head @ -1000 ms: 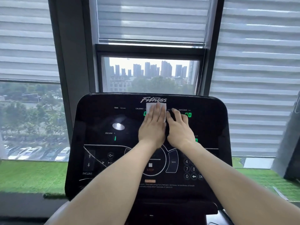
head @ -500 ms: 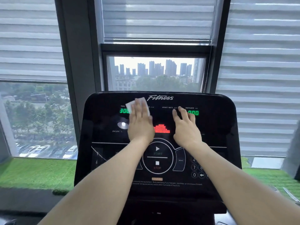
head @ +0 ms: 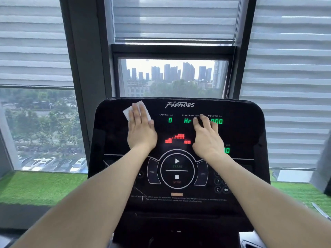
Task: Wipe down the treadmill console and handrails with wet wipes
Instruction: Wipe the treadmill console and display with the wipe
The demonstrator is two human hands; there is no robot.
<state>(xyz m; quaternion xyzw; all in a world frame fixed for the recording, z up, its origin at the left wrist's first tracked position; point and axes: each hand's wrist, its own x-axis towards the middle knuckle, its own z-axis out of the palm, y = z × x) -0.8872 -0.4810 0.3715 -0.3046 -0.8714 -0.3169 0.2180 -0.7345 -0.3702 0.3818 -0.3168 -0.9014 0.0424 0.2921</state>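
While the left hand (head: pixel 141 130) presses the wipe (head: pixel 136 110) flat at the console's (head: pixel 247 126) ten o'clock, the right hand (head: pixel 206 138) braces — fingers loose, holding nothing.

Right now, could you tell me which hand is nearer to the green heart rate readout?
The right hand: its fingertips touch the console beside the heart rate readout. The left hand presses the wet wipe farther left.

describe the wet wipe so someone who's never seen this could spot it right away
Find the black treadmill console in front of the window. At its upper left corner, left of the CALORIES readout, the left hand presses flat on the wet wipe. It is the only white sheet on the dark panel.
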